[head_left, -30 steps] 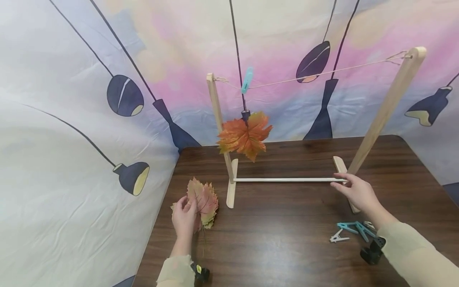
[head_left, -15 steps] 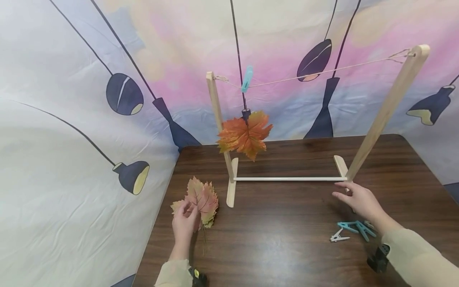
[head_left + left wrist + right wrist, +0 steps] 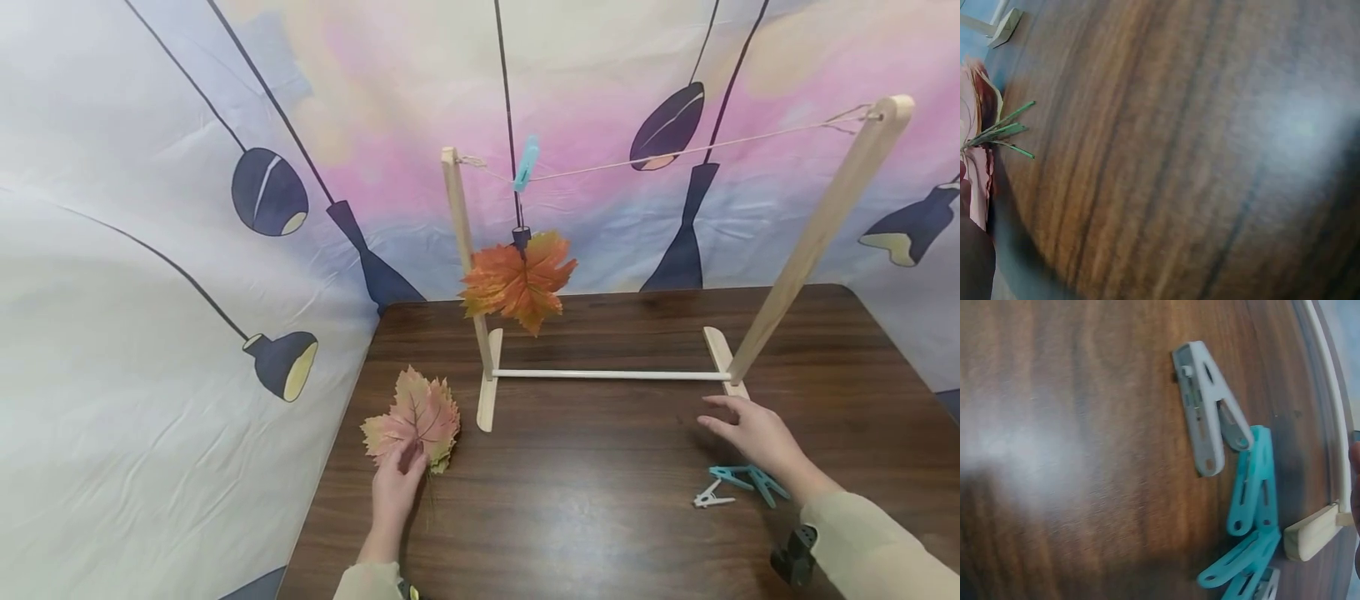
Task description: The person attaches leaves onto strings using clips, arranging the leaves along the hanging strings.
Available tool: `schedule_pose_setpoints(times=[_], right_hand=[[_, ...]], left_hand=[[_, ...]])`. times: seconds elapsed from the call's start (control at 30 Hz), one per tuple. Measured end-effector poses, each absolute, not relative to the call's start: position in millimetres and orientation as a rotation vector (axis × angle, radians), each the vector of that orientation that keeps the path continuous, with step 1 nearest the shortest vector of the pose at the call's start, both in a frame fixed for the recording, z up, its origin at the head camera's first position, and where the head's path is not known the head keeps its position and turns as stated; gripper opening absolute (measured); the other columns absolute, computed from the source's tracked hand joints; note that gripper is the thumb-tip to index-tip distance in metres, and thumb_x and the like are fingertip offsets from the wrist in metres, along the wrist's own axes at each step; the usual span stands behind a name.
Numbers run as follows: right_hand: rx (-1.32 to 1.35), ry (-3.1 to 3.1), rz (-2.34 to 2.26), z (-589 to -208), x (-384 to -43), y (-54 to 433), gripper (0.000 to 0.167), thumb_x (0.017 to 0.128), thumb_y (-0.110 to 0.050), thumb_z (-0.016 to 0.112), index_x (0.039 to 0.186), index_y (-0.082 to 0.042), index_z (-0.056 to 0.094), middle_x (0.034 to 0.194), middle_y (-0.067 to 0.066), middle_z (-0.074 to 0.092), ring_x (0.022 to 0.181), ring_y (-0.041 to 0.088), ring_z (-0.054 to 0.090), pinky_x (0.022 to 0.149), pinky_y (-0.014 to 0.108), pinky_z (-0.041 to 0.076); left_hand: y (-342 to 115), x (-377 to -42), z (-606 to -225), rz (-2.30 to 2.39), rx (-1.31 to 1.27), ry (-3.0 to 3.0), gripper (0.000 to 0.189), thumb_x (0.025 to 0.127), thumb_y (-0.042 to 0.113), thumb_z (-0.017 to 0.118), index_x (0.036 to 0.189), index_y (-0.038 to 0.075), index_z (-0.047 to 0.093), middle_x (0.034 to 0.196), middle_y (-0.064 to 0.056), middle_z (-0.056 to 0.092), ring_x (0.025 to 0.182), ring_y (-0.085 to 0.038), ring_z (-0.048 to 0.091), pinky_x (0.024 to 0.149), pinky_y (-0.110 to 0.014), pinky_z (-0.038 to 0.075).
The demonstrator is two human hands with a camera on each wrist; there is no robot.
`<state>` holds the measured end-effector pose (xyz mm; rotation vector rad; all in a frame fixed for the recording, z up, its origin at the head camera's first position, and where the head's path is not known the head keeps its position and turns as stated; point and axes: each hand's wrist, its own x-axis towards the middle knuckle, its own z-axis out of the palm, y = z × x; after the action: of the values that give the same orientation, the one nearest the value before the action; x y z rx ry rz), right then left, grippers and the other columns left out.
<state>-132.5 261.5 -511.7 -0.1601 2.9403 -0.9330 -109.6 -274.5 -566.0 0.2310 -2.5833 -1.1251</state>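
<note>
In the head view, my left hand [image 3: 395, 490] touches a stack of pinkish-green artificial maple leaves [image 3: 420, 412] on the table's left side, its fingertips at the base of the top leaf; no firm grip shows. The leaves' green stems [image 3: 1007, 130] stick out in the left wrist view. My right hand [image 3: 761, 433], fingers loosely bent and holding nothing, hovers over the table near the right foot of a wooden stand [image 3: 813, 242]. Close below it lie several clothespins, among them a white clothespin [image 3: 1202, 412] and a teal clothespin [image 3: 1252, 484].
A string [image 3: 592, 171] runs between the stand's posts. On it sits a teal clothespin [image 3: 527, 164], with an orange maple leaf [image 3: 521, 282] hanging below. A white rod [image 3: 607, 374] joins the posts low down. Printed cloth [image 3: 585, 75] backs the brown table [image 3: 570, 500].
My right hand has let go of the stand's lower right corner and drawn back toward the clothespins. My left hand has slid from the leaves' left side down to the stem base.
</note>
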Motion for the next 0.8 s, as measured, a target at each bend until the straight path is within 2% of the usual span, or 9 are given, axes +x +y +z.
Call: schedule_pose_setpoints(times=[0.27, 0.6, 0.8], right_hand=[[-0.188, 2.953, -0.868, -520, -123, 266, 0.049, 0.088, -0.035, 0.065, 0.117, 0.004, 0.060, 0.114, 0.027, 0.059, 0.096, 0.042, 0.058, 0.074, 0.055, 0.046], [-0.170, 2.967, -0.819, -529, -114, 275, 0.047, 0.087, -0.035, 0.065, 0.113, 0.004, 0.062, 0.107, 0.025, 0.062, 0.088, 0.036, 0.061, 0.070, 0.053, 0.046], [-0.171, 2.974, -0.831, -531, -110, 276, 0.047, 0.087, -0.036, 0.065, 0.113, 0.003, 0.063, 0.107, 0.024, 0.063, 0.091, 0.039, 0.060, 0.073, 0.054, 0.045]], left_hand=[[-274, -105, -568, -1.020, 0.076, -2.638, 0.038, 0.081, 0.009, 0.073, 0.117, -0.001, 0.063, 0.116, -0.018, 0.062, 0.110, -0.035, 0.056, 0.093, -0.049, 0.042], [-275, -102, -575, -0.835, -0.170, -2.598, 0.040, 0.075, -0.006, 0.071, 0.114, -0.004, 0.063, 0.112, -0.018, 0.063, 0.104, -0.033, 0.059, 0.087, -0.047, 0.046], [-274, -103, -574, -0.793, -0.206, -2.640, 0.044, 0.075, -0.006, 0.071, 0.117, -0.004, 0.060, 0.115, -0.019, 0.061, 0.108, -0.035, 0.057, 0.090, -0.048, 0.044]])
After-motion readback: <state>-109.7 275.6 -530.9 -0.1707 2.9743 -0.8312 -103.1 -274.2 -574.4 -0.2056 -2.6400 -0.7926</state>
